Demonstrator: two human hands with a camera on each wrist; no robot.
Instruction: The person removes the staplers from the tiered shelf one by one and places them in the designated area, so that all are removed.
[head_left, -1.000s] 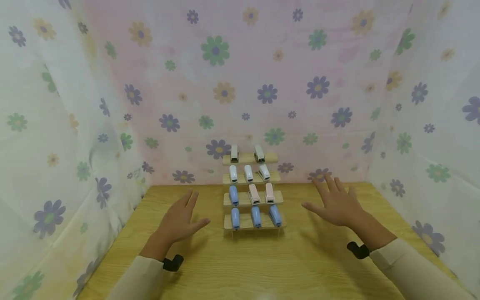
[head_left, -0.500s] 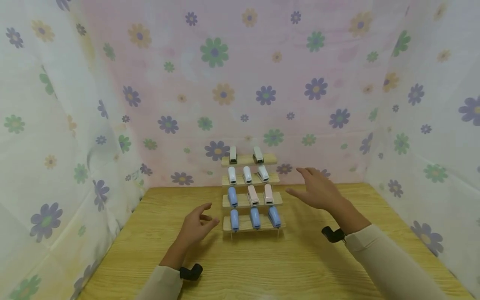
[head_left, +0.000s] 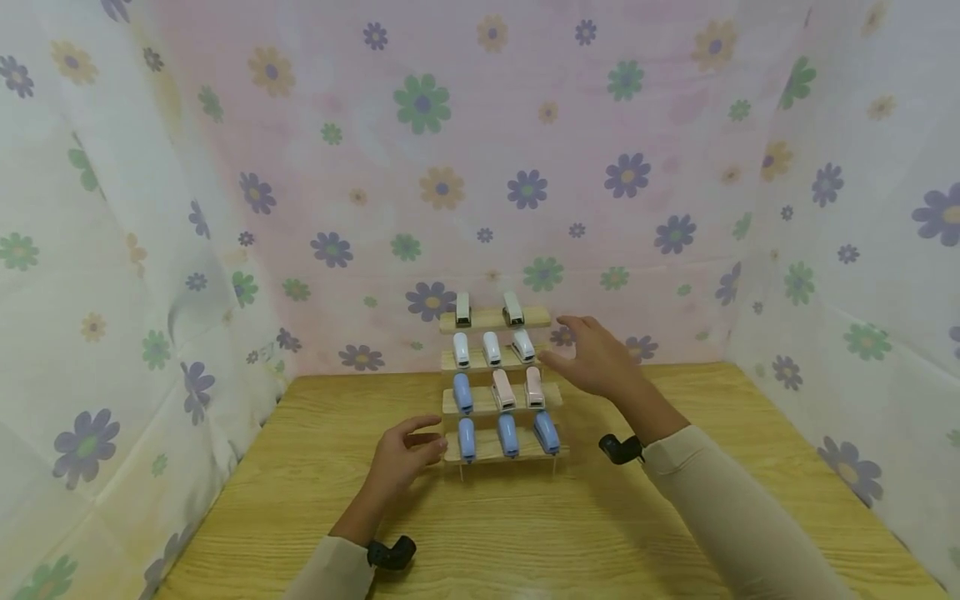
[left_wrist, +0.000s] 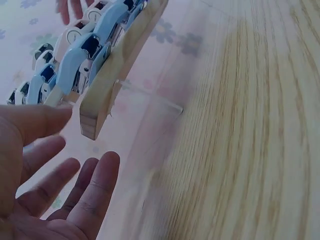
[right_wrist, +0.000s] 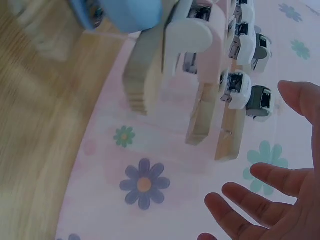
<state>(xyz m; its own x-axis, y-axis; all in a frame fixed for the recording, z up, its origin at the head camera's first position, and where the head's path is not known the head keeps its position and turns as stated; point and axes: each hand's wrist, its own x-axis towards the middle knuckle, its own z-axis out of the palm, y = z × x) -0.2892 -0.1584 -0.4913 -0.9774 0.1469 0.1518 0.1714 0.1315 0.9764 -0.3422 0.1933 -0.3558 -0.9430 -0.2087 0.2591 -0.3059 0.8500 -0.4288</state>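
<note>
A tiered wooden rack (head_left: 557,396) stands on the table in the head view, its four-step front lined with small staplers. Blue staplers (head_left: 467,439) fill the bottom step. One blue and two pink staplers (head_left: 503,390) share the step above, then white staplers (head_left: 461,350), then two white staplers with dark bases (head_left: 462,309) on top. My left hand (head_left: 402,454) is at the bottom step's left end, fingers spread, thumb close to the board's end (left_wrist: 90,120). My right hand (head_left: 598,360) is beside the rack's right side, fingers apart, thumb near the rightmost white stapler (head_left: 523,345). Both hands are empty.
The wood-grain table (head_left: 480,533) extends around the rack. Flower-printed cloth (head_left: 487,150) hangs behind and along both sides. Clear thin supports (left_wrist: 150,95) carry the steps. A black wrist device (head_left: 392,552) sits on each forearm.
Both hands have moved inward to the rack, the left to the right and slightly down, the right to the left and slightly up. The staplers stay in place on their steps.
</note>
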